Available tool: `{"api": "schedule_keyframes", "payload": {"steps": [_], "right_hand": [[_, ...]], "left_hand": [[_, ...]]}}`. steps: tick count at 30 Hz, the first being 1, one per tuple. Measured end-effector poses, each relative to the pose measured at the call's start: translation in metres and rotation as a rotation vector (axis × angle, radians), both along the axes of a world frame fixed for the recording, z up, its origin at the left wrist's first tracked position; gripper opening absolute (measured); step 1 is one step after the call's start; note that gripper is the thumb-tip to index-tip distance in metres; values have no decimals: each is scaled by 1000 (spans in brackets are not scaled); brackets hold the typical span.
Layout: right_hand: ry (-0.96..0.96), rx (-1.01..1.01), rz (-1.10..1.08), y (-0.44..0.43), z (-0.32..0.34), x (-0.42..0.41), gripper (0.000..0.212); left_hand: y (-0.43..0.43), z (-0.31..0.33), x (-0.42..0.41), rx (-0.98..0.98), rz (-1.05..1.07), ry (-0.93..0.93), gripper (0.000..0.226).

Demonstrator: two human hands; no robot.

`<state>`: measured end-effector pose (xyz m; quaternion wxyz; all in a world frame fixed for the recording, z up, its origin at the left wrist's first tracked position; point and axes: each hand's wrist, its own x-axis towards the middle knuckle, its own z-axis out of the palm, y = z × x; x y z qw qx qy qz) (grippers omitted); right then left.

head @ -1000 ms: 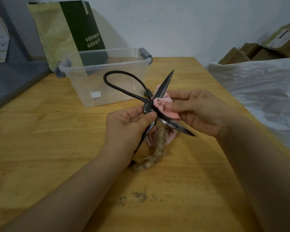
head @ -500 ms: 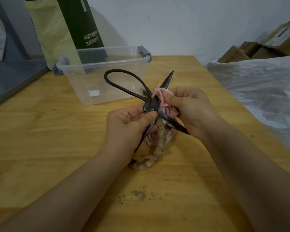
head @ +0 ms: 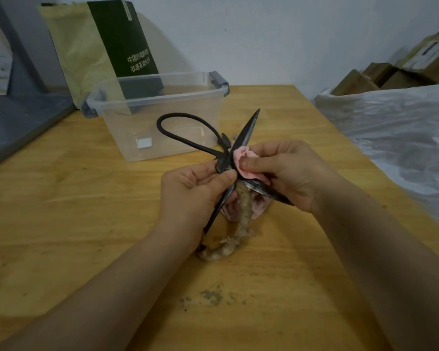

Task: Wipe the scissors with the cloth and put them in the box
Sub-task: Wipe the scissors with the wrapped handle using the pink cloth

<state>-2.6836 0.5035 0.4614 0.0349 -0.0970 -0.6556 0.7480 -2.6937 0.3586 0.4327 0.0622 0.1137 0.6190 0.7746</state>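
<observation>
Above table [head: 61, 198] | left hand [head: 190, 193] fingers grip scissors [head: 246, 130] | right hand [head: 289, 173] fingers pinch cloth [head: 247, 174] on blade

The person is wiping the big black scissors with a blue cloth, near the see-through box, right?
Not quite. The cloth is pink, not blue, as the head view shows. The rest is right: the right hand presses it on the big black scissors, which the left hand holds, near the see-through box.

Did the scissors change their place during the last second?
No. The scissors stay put: the upper blade tip still points just right of the clear box, and the loop handle still overlaps its front wall.
</observation>
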Motion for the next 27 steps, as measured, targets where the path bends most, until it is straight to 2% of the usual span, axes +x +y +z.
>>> {"api": "schedule_keyframes", "payload": {"steps": [3,7,13,17,21,23,25,27], "right_hand": [[-29,-34,63,-2,-2,0,11],[-53,-137,167,4,4,3,37],[14,-34,49,-3,-1,2,15],[61,129,-52,-9,-4,0,5],[149,39,-210,-5,-2,-5,11],[104,156,-132,-4,-2,-3,8],[49,261,-28,-7,-6,-1,16],[61,251,-46,-10,-6,-2,19]], "left_hand": [[-1,1,-1,9,12,-8,17],[0,1,-1,2,15,-10,17],[0,2,1,24,-13,-2,19],[-2,1,0,13,-21,23,17],[1,-1,2,6,-36,7,16],[1,-1,2,-3,-31,10,16],[-1,-1,0,3,-15,12,17],[-1,-1,-1,4,-11,14,18]]}}
